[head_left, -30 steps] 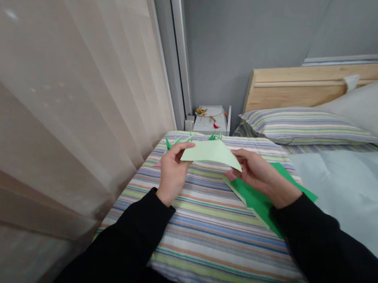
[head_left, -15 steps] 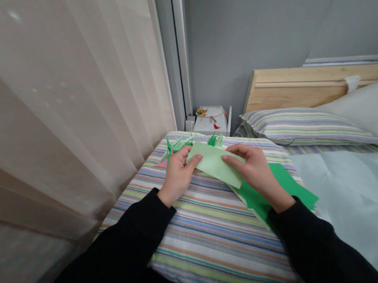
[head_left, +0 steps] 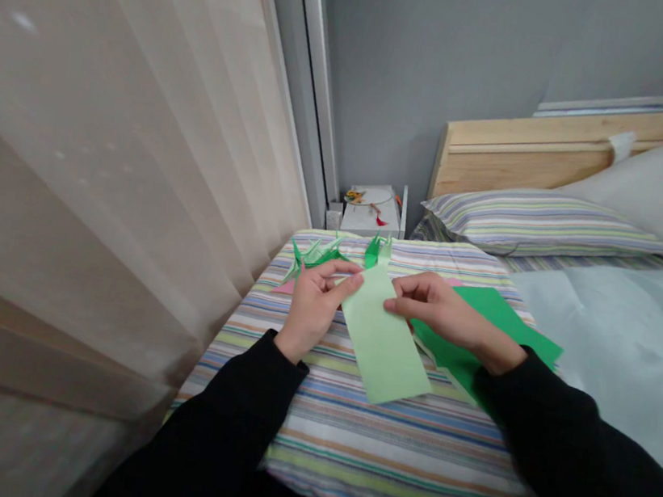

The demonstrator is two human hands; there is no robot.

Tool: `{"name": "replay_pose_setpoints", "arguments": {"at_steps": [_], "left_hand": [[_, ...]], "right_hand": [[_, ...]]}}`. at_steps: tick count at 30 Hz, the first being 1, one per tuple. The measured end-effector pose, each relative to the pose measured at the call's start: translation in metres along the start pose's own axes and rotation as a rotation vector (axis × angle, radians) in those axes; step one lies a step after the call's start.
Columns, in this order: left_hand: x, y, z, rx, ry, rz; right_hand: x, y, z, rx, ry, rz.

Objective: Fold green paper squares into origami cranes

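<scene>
Between my hands is a light green sheet of paper (head_left: 387,345), a long rectangle slanting down toward me above the striped cloth. My left hand (head_left: 317,300) pinches its upper left corner with thumb and fingers. On the upper right edge, my right hand (head_left: 442,312) grips it the same way, its other fingers curled behind. Dark green paper sheets (head_left: 496,319) lie under and beyond my right wrist. Past my left hand sit folded green paper cranes (head_left: 322,251), and farther right stand another dark green folded paper piece (head_left: 372,251) and a pale one beside it.
The striped cloth (head_left: 298,407) covers the surface before me. A pale curtain (head_left: 139,133) hangs along the left. Behind stands a small white table (head_left: 369,219) with a red tassel. To the right are a wooden headboard (head_left: 502,161), a striped pillow (head_left: 555,221) and a light blue cover (head_left: 631,337).
The light green paper has turned from lying crosswise to pointing lengthwise toward me, its far end swinging down. Both hands have kept nearly the same places.
</scene>
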State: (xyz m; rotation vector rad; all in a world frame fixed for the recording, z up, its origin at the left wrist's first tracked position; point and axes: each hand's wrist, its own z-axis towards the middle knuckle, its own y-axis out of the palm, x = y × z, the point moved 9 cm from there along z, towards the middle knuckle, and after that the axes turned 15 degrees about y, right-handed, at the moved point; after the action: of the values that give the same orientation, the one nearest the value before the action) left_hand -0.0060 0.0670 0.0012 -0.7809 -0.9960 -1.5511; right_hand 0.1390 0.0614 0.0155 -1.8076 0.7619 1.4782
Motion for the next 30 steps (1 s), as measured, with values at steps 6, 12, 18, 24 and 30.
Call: {"name": "replay_pose_setpoints", "arguments": {"at_steps": [6, 12, 18, 24, 30], "left_hand": [[-0.021, 0.024, -0.014, -0.152, -0.265, -0.184], [-0.024, 0.032, -0.021, -0.216, -0.411, -0.281], [-0.022, 0.047, -0.036, -0.416, -0.572, -0.346], [-0.035, 0.039, -0.042, -0.345, -0.600, -0.471], [-0.004, 0.013, -0.004, 0.002, -0.124, -0.351]], "right_hand": [[-0.002, -0.021, -0.002, 0.239, -0.129, 0.117], [-0.009, -0.026, -0.007, 0.334, -0.217, 0.180], [-0.006, -0.022, -0.003, 0.310, -0.196, 0.173], [0.000, -0.035, -0.003, 0.430, -0.152, 0.164], [0.008, -0.068, -0.009, 0.702, -0.165, 0.162]]}}
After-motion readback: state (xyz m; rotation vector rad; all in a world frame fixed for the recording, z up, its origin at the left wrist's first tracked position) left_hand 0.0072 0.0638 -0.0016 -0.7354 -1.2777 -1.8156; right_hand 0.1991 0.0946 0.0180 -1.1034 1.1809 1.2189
